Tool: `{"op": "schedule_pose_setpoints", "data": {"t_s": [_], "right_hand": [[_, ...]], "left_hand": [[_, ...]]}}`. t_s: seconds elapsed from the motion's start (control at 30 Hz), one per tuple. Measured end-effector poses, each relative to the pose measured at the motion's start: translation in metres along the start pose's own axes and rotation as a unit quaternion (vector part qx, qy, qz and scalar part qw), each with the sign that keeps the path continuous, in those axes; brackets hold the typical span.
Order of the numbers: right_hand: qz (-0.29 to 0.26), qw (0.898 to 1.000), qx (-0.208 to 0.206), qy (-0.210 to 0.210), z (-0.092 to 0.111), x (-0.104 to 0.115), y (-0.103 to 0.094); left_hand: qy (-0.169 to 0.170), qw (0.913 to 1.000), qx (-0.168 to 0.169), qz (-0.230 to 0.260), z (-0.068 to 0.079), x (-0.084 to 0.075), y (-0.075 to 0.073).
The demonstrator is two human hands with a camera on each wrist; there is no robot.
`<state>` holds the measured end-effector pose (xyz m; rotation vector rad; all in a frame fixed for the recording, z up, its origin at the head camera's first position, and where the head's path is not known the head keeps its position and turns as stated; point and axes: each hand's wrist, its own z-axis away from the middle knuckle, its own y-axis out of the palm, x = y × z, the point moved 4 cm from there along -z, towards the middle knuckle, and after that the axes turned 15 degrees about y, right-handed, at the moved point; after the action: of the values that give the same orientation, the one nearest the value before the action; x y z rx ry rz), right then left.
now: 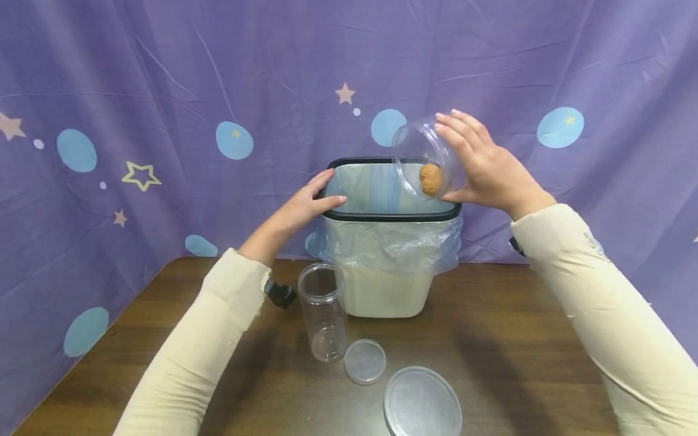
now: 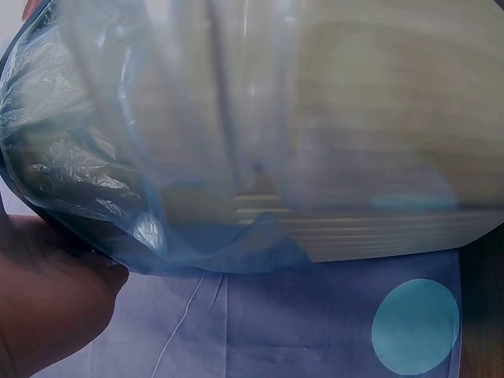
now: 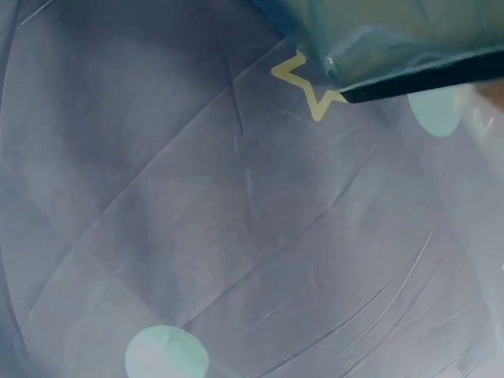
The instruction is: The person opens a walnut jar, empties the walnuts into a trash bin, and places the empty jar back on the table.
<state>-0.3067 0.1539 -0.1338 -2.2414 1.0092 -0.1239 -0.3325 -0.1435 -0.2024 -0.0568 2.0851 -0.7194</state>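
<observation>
My right hand (image 1: pixel 488 169) grips a clear plastic jar (image 1: pixel 406 142) at its base end, holding it tipped over the right side of a pale waste bin (image 1: pixel 384 297). Inside the jar lies a brown, walnut-like lump (image 1: pixel 431 180). A thin bluish bag (image 1: pixel 406 242) lines the bin and hangs over its black rim (image 1: pixel 392 217). On the left of that rim rests my left hand (image 1: pixel 300 209), fingers extended and thumb reaching over the edge. The left wrist view has part of this hand (image 2: pixel 59 295) against the bagged bin wall.
A tall clear jar (image 1: pixel 326 321) without a lid stands on the brown table (image 1: pixel 507 339), left of the bin. In front lie a small round lid (image 1: pixel 365 361) and a larger one (image 1: pixel 422 402). A purple patterned curtain (image 1: pixel 283 72) hangs close behind the bin.
</observation>
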Motion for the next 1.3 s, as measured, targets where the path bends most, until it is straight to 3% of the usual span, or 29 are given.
{"op": "schedule_pose_setpoints", "data": {"t_s": [0.7,1.03,1.3], "right_hand": [[-0.022,1.000,0.004,0.020,0.0011,0.0014,0.0049],[-0.027,1.000,-0.010,-0.001,0.0000,0.0024,0.0004],[0.012,1.000,0.020,-0.020,-0.0046,0.0034,0.0014]], "left_hand": [[-0.003,1.0000,-0.008,0.005,0.0030,-0.0003,-0.0004],[0.000,0.9999,-0.010,0.007,0.0015,-0.0017,0.0002],[-0.001,0.9999,-0.011,0.009,0.0015,-0.0017,-0.0003]]}}
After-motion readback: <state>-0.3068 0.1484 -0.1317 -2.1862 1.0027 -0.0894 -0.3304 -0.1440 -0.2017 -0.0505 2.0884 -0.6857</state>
